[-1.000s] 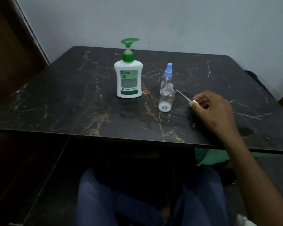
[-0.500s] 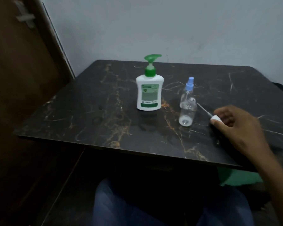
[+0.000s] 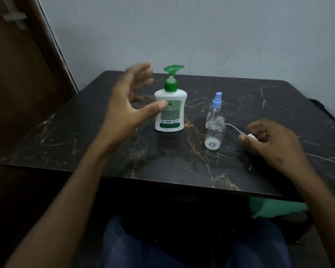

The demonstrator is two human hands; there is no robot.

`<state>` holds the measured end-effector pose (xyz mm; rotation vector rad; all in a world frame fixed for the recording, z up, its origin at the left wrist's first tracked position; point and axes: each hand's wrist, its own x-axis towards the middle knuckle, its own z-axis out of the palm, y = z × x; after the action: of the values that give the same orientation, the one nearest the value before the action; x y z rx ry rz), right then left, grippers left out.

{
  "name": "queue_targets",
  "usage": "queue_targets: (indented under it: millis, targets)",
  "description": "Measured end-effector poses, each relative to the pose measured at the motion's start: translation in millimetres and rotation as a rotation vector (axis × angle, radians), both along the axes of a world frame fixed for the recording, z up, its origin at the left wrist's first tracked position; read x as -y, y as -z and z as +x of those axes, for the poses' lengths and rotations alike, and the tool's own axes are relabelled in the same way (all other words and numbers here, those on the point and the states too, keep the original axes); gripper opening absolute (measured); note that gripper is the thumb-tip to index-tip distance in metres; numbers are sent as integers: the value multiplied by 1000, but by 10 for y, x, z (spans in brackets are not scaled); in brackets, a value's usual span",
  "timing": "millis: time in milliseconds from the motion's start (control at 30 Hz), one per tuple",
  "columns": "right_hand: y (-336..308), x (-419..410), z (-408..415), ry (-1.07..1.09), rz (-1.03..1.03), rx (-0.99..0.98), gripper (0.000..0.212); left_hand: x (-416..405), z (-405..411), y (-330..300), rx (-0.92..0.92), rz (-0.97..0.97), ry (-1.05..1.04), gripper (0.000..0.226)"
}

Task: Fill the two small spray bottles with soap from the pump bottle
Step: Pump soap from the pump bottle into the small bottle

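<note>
1. A dark marble-patterned table (image 3: 66, 136) stands against a pale wall. Near its middle is the pump bottle (image 3: 170, 111), white with a green pump head, upright.

2. To its right are two small clear spray bottles, just beside each other. The far one (image 3: 213, 111) has its blue spray cap (image 3: 217, 99) on. The near one (image 3: 215, 135) is uncapped, its threaded neck open, and looks almost empty.

3. The left hand (image 3: 128, 105) reaches toward the pump bottle with fingers spread wide, holding nothing. Its thumb tip lies over the bottle's front in this view; whether it touches cannot be told. The fingers are blurred.

4. The right hand (image 3: 269, 142) rests on the table right of the open bottle and pinches a small white spray cap (image 3: 250, 136) between thumb and fingers. Its thin tube (image 3: 233, 127) points toward the open bottle's neck.

5. Risk: the pump bottle is tall on a small base, and the wide left hand could knock it over if it strikes the side rather than wrapping round it.

6. Risk: the open bottle is light and narrow. The tube or the right hand could nudge it, tipping it into the capped bottle close behind.

7. Risk: the neck is a small target. If the nozzle is not directly above it, soap would likely run down the outside or onto the table.

8. Risk: the far bottle is not yet opened, so it cannot take soap.
</note>
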<state>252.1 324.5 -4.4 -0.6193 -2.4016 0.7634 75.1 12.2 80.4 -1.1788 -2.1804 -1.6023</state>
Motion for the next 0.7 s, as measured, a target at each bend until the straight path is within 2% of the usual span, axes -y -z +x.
queue_targets:
  millis: [167, 400, 533, 700]
  targets:
    - [-5, -39, 4, -12, 2, 44, 32, -270, -350, 447, 137, -203, -40, 87]
    - [-6, -75, 24, -1, -13, 43, 26, -332, -447, 553, 141, -269, -11, 78]
    - [-197, -43, 86, 47, -23, -100, 22, -341, -454, 567, 138, -279, 5, 71]
    - [-476, 122, 66, -30, 11, -240, 25, -393, -391, 574, 138, -271, 3, 62]
